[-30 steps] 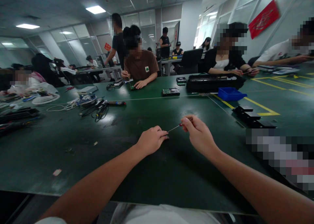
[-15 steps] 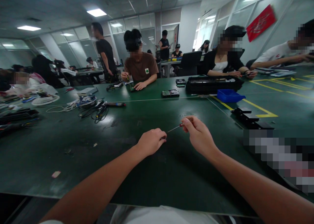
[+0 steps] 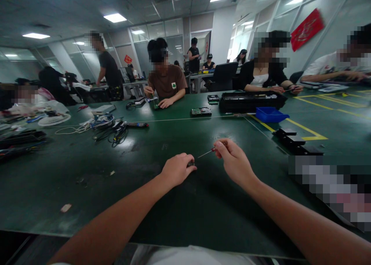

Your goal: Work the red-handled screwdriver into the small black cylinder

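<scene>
Over the green table (image 3: 95, 187), my left hand (image 3: 179, 169) is closed round a small dark part (image 3: 190, 163), which shows only between the thumb and fingers. My right hand (image 3: 233, 159) grips a thin screwdriver (image 3: 206, 153) by its reddish handle. The shaft points left, its tip close to the small part with a short gap between them. Fingers and palm hide most of the handle.
A blue tray (image 3: 271, 114) and black brackets (image 3: 295, 141) lie to the right. Beyond my hands are a circuit-board device (image 3: 201, 111) and a long black unit (image 3: 252, 101). Cables (image 3: 117, 133) lie left. Several people sit round the table.
The fingers of my left hand have shifted, so more of the small part shows. The screwdriver tip has moved slightly off it. A standing person in the background has moved left.
</scene>
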Tool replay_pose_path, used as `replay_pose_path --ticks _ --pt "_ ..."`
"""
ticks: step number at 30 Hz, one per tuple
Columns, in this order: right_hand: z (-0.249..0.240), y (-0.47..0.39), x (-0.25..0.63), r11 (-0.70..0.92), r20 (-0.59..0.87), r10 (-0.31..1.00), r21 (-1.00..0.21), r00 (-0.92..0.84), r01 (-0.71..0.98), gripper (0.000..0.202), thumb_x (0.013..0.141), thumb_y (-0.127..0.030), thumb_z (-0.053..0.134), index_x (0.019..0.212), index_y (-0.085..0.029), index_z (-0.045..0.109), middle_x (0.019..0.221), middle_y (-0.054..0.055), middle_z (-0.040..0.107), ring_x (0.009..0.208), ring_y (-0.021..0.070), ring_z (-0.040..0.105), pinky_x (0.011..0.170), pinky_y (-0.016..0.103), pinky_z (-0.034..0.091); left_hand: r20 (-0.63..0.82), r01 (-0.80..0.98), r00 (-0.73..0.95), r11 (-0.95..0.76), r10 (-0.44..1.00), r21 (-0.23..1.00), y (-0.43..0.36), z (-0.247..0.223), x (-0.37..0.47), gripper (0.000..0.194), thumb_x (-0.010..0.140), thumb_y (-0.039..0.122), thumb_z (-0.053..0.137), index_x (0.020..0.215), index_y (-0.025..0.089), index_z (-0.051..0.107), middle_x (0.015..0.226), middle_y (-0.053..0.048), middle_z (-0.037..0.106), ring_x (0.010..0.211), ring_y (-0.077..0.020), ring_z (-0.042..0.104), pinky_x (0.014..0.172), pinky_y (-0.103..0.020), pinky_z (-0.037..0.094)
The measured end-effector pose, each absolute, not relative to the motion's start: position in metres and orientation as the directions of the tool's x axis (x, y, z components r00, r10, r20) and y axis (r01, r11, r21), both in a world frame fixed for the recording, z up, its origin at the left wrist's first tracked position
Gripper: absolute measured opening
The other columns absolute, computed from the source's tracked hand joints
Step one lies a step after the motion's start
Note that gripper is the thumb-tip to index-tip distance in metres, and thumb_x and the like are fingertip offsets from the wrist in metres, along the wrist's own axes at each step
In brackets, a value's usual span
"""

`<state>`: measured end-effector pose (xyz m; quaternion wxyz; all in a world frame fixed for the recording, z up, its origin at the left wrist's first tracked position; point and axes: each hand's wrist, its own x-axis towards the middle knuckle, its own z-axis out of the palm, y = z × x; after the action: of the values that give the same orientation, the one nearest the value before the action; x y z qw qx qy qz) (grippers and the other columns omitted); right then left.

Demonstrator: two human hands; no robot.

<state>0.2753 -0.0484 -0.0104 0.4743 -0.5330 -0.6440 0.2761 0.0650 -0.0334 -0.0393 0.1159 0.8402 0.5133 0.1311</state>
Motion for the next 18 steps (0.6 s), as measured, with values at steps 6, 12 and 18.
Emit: replay_pose_path --ticks 6,12,18 --pt "-0.01 -0.049 0.276 0.27 0.305 0.952 -0.87 0.02 0.413 0.03 0.097 -0.046 0.043 0.093 -0.022 0.06 0.078 0.002 0.061 0.075 0.0197 0.058 0.069 0.034 0.043 0.15 0.702 0.327 -0.347 0.933 0.622 -0.023 -0.027 0.044 0.022 0.086 0.038 0.065 0.103 0.026 0.07 0.102 -0.002 0.071 0.093 -0.0206 0.064 0.081 -0.032 0.047" --pt "-0.013 -0.047 0.276 0.274 0.304 0.953 -0.868 0.007 0.414 0.03 0.097 -0.046 0.043 0.093 -0.022 0.06 0.078 0.003 0.061 0.075 0.02 0.058 0.068 0.034 0.043 0.114 0.434 0.054 -0.126 0.992 0.892 0.0 -0.005 -0.003 0.029 0.085 0.042 0.064 0.098 0.019 0.072 0.09 -0.006 0.068 0.063 -0.0119 0.054 0.053 -0.022 0.038" --pt "-0.012 -0.047 0.276 0.271 0.298 0.955 -0.865 -0.002 0.423 0.029 0.097 -0.045 0.043 0.093 -0.022 0.06 0.078 0.003 0.061 0.074 0.0201 0.058 0.067 0.034 0.044 -0.031 -0.148 -0.263 -0.008 0.964 0.989 0.009 0.015 -0.08 0.018 0.088 0.031 0.061 0.094 0.015 0.064 0.088 -0.004 0.062 0.058 -0.0081 0.05 0.042 -0.018 0.026"
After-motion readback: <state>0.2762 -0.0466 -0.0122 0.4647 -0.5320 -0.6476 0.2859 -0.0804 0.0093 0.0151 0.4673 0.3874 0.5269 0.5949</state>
